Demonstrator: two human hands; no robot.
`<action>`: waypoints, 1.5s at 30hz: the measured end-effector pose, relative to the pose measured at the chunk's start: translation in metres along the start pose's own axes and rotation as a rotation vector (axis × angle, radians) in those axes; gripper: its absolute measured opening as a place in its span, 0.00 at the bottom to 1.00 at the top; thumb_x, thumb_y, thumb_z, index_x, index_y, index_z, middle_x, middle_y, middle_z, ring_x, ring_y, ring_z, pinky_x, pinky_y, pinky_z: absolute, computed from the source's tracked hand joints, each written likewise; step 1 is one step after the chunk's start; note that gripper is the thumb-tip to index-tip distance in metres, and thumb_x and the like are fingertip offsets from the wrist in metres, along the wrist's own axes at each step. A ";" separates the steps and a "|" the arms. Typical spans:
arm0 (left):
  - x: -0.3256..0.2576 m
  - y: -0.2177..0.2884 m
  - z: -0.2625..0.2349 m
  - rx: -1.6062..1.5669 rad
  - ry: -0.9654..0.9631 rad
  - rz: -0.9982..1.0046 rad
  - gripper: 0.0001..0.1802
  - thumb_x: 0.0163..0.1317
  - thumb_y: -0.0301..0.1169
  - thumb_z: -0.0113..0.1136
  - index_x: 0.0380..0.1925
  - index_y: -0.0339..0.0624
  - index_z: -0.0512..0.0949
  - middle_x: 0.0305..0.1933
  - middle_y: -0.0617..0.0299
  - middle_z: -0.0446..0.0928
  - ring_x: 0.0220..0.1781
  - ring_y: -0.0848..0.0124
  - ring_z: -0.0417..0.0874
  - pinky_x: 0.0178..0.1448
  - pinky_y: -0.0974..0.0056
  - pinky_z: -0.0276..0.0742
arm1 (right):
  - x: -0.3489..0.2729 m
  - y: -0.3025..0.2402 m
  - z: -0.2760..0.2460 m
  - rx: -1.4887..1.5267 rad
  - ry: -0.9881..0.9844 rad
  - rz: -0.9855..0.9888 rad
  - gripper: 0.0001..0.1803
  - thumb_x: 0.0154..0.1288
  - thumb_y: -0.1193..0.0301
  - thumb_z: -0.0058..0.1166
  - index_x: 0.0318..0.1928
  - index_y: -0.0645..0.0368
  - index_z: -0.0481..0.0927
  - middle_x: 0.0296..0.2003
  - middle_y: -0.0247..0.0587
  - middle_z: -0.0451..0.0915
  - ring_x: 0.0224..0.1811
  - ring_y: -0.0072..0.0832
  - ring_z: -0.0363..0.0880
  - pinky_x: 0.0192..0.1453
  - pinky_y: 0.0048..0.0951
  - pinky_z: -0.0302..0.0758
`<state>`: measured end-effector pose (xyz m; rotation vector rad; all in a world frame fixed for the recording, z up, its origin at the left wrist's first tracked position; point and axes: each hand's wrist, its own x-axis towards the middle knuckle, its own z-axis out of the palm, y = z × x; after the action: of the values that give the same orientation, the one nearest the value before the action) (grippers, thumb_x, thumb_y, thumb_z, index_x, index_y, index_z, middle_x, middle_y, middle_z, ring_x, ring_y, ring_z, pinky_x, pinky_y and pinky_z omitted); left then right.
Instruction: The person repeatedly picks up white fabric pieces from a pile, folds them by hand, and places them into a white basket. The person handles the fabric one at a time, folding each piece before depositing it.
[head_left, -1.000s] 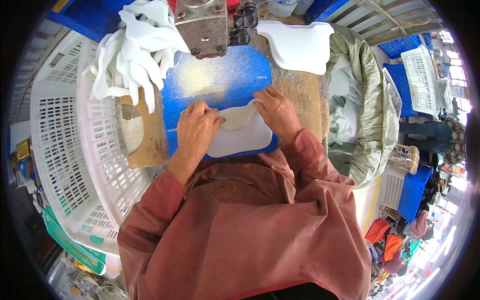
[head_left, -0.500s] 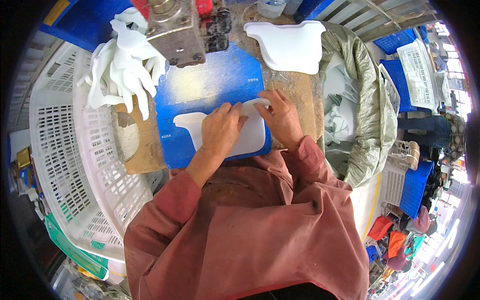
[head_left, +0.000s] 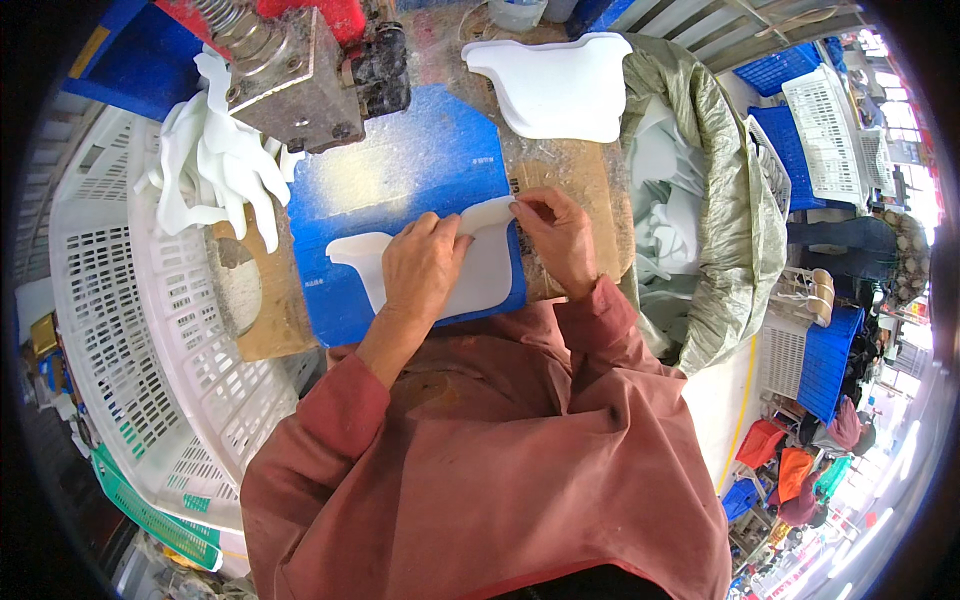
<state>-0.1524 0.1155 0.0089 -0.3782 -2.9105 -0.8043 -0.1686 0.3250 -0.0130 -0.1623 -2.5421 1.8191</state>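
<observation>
A flat white cut-out piece, which looks like foam sheet with a curved outline, lies on a blue board close to my body. My left hand holds it near the middle of its upper edge, fingers together and thumb at the side. With thumb and forefinger, my right hand pinches the right end of the piece's upper edge. Between the hands that edge looks raised or folded over. My left hand hides part of the piece.
A metal machine head overhangs the board's far left. Similar white pieces are stacked far right. White strips heap at left above a white plastic crate. A greenish sack of white scraps stands at right.
The whole view has shifted, so the board and machine sit farther left in the picture. My right hand's fingers have drawn in to a pinch at the piece's right end.
</observation>
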 end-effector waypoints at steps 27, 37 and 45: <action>-0.017 -0.007 0.010 -0.079 0.149 0.086 0.16 0.60 0.34 0.72 0.47 0.45 0.84 0.33 0.55 0.75 0.39 0.54 0.83 0.42 0.51 0.80 | 0.020 0.006 -0.010 -0.330 -0.171 0.019 0.11 0.70 0.66 0.63 0.43 0.62 0.86 0.34 0.49 0.87 0.36 0.35 0.87 0.42 0.36 0.81; -0.054 -0.104 -0.134 -1.388 0.614 -0.669 0.30 0.83 0.45 0.41 0.75 0.39 0.65 0.76 0.53 0.68 0.75 0.59 0.69 0.80 0.52 0.61 | 0.021 -0.120 0.116 0.318 -0.163 -0.216 0.34 0.85 0.55 0.40 0.80 0.62 0.58 0.79 0.50 0.59 0.82 0.39 0.55 0.83 0.38 0.53; -0.022 -0.069 -0.115 -1.319 0.232 -0.158 0.39 0.82 0.57 0.34 0.82 0.44 0.52 0.87 0.62 0.50 0.88 0.62 0.46 0.86 0.52 0.41 | -0.020 -0.132 0.185 0.486 -0.615 -0.269 0.43 0.85 0.45 0.31 0.82 0.65 0.46 0.83 0.53 0.45 0.87 0.43 0.39 0.87 0.44 0.40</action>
<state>-0.1460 -0.0059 0.0693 -0.0873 -1.7977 -2.4627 -0.1723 0.1064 0.0531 0.8123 -2.1396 2.5695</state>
